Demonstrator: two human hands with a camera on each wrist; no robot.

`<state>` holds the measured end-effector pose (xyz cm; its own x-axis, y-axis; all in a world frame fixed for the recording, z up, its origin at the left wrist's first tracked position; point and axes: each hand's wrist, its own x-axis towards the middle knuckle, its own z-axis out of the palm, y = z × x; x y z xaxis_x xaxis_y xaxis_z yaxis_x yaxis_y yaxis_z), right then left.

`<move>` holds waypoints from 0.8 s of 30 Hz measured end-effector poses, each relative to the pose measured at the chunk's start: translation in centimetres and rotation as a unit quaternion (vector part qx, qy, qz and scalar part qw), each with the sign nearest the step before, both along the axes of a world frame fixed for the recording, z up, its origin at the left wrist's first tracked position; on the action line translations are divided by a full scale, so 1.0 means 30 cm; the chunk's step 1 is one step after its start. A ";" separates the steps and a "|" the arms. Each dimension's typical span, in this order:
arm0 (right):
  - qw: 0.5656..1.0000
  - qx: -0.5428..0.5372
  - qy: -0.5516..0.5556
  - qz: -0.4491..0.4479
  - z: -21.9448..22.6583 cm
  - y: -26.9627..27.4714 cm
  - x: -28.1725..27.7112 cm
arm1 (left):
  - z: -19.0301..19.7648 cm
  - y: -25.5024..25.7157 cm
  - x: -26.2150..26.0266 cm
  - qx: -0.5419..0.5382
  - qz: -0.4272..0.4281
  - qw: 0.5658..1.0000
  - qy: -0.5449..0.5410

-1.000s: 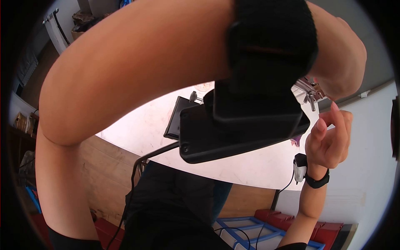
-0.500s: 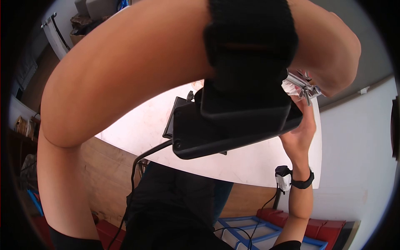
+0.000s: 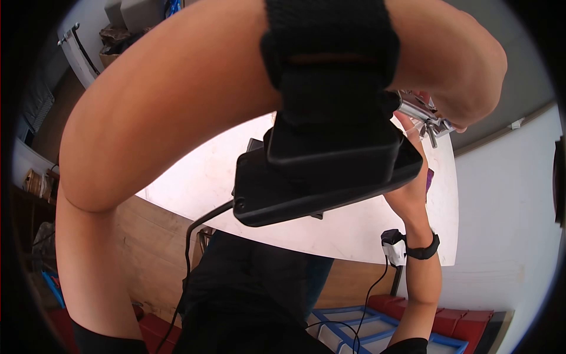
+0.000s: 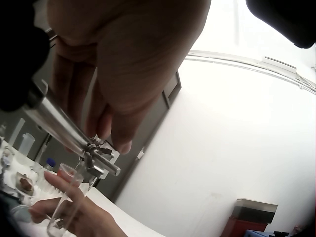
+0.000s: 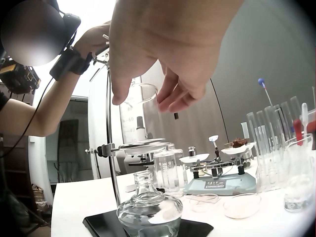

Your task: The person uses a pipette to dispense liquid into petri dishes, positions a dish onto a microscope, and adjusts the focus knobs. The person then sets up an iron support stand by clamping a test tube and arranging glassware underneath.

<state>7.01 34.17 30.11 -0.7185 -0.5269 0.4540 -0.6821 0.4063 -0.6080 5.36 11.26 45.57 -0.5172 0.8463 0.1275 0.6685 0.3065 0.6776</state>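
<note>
My left hand [image 4: 133, 64] reaches over the top of a metal stand, its thumb and fingers pinching the end of a silver clamp [image 4: 64, 123] with a wing screw. Below the clamp, a clear glass tube [image 4: 65, 210] slants down. My right hand [image 5: 165, 54] comes up from beneath, thumb and fingers on either side of the tube's round rim [image 5: 144, 100]. In the head view, the black wrist camera hides part of the right hand [image 3: 408, 197]. A metal ring [image 5: 143, 145] sits lower on the stand rod [image 5: 109, 133], above a round-bellied glass bottle [image 5: 148, 217] of clear liquid.
The black stand base [image 5: 98, 224] rests on the white table [image 5: 69, 202]. Behind it are a pan balance [image 5: 219, 183] and clear shallow dishes [image 5: 242, 205]. Several test tubes [image 5: 264, 138] and a beaker [image 5: 298, 190] stand at the right. A cable [image 3: 188, 251] trails from the left wrist camera.
My right hand has swung from beside the table, fingers raised, in to the left and forward to the glass tube under the clamp. My left arm has shifted slightly left, showing more of the clamp.
</note>
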 end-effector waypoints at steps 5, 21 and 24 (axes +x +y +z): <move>1.000 -0.006 -0.009 -0.002 0.001 -0.013 0.005 | 0.003 -0.015 -0.002 0.003 -0.024 1.000 -0.009; 0.996 -0.057 -0.062 0.037 -0.014 -0.014 -0.008 | -0.044 0.027 0.059 -0.041 0.101 0.978 0.178; 0.994 -0.061 -0.077 0.040 -0.007 -0.020 -0.003 | -0.060 0.028 0.051 -0.024 0.091 0.972 0.217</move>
